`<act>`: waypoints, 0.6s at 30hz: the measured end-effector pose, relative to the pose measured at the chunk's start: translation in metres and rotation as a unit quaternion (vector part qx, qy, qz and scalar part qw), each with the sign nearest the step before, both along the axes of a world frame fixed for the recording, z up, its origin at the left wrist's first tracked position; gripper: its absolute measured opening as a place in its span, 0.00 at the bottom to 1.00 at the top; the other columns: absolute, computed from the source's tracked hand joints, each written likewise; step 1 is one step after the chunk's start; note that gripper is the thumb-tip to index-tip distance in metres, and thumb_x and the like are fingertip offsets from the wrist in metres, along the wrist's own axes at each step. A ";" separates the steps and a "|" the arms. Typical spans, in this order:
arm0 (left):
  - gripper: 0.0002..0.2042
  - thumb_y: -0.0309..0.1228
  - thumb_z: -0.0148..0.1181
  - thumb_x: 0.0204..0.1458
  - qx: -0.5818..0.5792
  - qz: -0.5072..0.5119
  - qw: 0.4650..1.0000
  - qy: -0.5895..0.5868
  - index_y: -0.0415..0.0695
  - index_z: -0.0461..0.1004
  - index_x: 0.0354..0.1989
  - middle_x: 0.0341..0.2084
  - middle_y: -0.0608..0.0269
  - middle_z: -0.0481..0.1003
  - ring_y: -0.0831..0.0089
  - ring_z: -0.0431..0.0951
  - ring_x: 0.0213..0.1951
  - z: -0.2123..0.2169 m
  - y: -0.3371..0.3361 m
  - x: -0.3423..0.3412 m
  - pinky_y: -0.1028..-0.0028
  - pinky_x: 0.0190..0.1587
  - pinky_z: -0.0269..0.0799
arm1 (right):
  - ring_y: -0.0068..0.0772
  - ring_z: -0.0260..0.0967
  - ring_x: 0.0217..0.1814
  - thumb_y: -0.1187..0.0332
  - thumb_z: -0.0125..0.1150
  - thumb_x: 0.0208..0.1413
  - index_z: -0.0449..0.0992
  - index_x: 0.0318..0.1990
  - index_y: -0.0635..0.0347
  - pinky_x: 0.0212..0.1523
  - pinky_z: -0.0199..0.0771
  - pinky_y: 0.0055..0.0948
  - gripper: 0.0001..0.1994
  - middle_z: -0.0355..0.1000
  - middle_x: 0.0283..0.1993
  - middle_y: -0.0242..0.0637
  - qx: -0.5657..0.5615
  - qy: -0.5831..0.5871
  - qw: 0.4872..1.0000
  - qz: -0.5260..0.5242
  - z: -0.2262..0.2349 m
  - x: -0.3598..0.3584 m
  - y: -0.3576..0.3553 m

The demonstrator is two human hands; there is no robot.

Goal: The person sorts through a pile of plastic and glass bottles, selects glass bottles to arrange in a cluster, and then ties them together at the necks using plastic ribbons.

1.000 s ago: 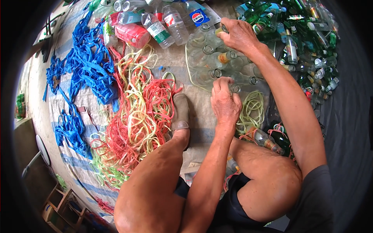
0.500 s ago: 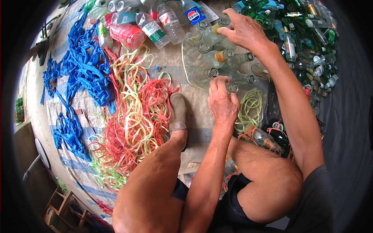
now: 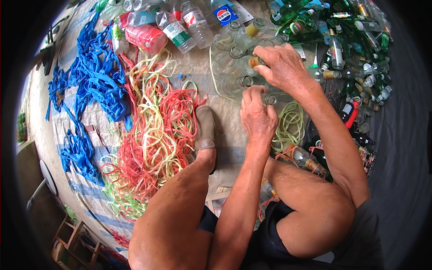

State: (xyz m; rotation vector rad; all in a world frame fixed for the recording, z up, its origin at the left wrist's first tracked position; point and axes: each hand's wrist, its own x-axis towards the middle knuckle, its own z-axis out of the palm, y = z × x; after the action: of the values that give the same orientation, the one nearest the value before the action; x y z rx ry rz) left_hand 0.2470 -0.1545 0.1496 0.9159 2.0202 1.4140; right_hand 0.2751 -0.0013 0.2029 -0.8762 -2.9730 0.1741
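My left hand rests on the necks of a group of clear glass bottles lying on the mat, its fingers curled around one bottle mouth. My right hand is closed over the top of another clear bottle in the same group, just beyond the left hand. A thin pale yellow-green strap lies coiled beside my left wrist, and a strand of it loops around the bottle group.
A tangle of red and yellow straps and blue straps covers the mat to the left. Plastic bottles lie at the top, green glass bottles pile at the right. My shoe and bare legs fill the foreground.
My right hand has drawn back from the far bottles toward the left hand and now covers a nearer bottle top. The left hand has stayed on the bottle necks.
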 end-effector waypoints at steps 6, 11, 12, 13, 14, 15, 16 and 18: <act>0.18 0.21 0.57 0.45 0.001 0.003 1.000 -0.006 0.46 0.71 0.48 0.48 0.55 0.71 0.50 0.73 0.51 -0.005 0.000 0.001 0.55 0.49 0.68 | 0.51 0.77 0.40 0.65 0.71 0.48 0.72 0.34 0.59 0.43 0.68 0.47 0.13 0.77 0.30 0.44 0.008 0.038 0.999 0.000 0.002 -0.006 0.005; 0.17 0.22 0.57 0.47 0.005 0.005 1.000 0.005 0.44 0.71 0.48 0.47 0.52 0.71 0.47 0.74 0.49 -0.005 0.002 0.001 0.56 0.50 0.70 | 0.54 0.77 0.37 0.65 0.71 0.48 0.71 0.33 0.60 0.43 0.69 0.46 0.13 0.77 0.28 0.47 0.036 0.048 0.998 0.003 0.001 -0.013 0.017; 0.17 0.22 0.56 0.48 0.006 0.004 1.000 0.010 0.43 0.70 0.48 0.46 0.50 0.71 0.46 0.74 0.48 -0.004 0.001 0.000 0.56 0.50 0.71 | 0.54 0.77 0.37 0.65 0.71 0.48 0.71 0.33 0.60 0.43 0.69 0.46 0.13 0.77 0.28 0.47 0.036 0.048 0.998 0.000 0.002 -0.015 0.018; 0.17 0.21 0.57 0.47 0.003 0.004 1.000 0.004 0.44 0.71 0.48 0.47 0.52 0.71 0.47 0.74 0.49 -0.004 0.001 0.000 0.55 0.50 0.70 | 0.55 0.77 0.36 0.65 0.71 0.49 0.71 0.33 0.60 0.40 0.71 0.48 0.13 0.77 0.28 0.47 0.044 0.054 0.998 0.005 0.002 -0.016 0.018; 0.18 0.21 0.57 0.46 -0.001 0.005 1.000 -0.002 0.45 0.71 0.47 0.48 0.54 0.71 0.48 0.73 0.50 -0.004 0.000 -0.001 0.55 0.50 0.70 | 0.55 0.77 0.36 0.65 0.71 0.49 0.71 0.33 0.60 0.39 0.72 0.48 0.13 0.77 0.28 0.47 0.040 0.047 0.998 -0.001 0.002 -0.017 0.018; 0.18 0.21 0.57 0.45 -0.003 0.005 1.000 -0.010 0.46 0.72 0.47 0.48 0.55 0.71 0.50 0.73 0.51 -0.004 0.000 0.000 0.54 0.50 0.69 | 0.55 0.77 0.35 0.65 0.71 0.49 0.71 0.33 0.60 0.37 0.73 0.49 0.13 0.77 0.28 0.47 0.036 0.039 0.999 -0.006 0.004 -0.018 0.019; 0.18 0.21 0.57 0.44 0.001 0.005 1.000 -0.011 0.46 0.72 0.47 0.48 0.55 0.71 0.49 0.73 0.51 -0.004 0.001 0.001 0.54 0.50 0.69 | 0.56 0.77 0.35 0.65 0.71 0.49 0.71 0.33 0.60 0.36 0.74 0.49 0.13 0.77 0.28 0.47 0.032 0.030 0.999 -0.012 0.005 -0.018 0.019; 0.19 0.20 0.56 0.43 0.009 0.005 1.000 -0.011 0.46 0.72 0.47 0.48 0.54 0.71 0.49 0.73 0.51 -0.004 0.002 0.002 0.54 0.50 0.69 | 0.56 0.78 0.34 0.65 0.71 0.49 0.71 0.34 0.59 0.33 0.75 0.49 0.14 0.77 0.29 0.47 0.032 0.031 0.999 -0.020 0.004 -0.019 0.019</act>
State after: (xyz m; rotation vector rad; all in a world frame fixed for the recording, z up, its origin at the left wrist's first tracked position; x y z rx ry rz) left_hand 0.2485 -0.1529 0.1451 0.8964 2.0009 1.4436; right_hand 0.2565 0.0175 0.2071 -0.9065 -2.8842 0.1021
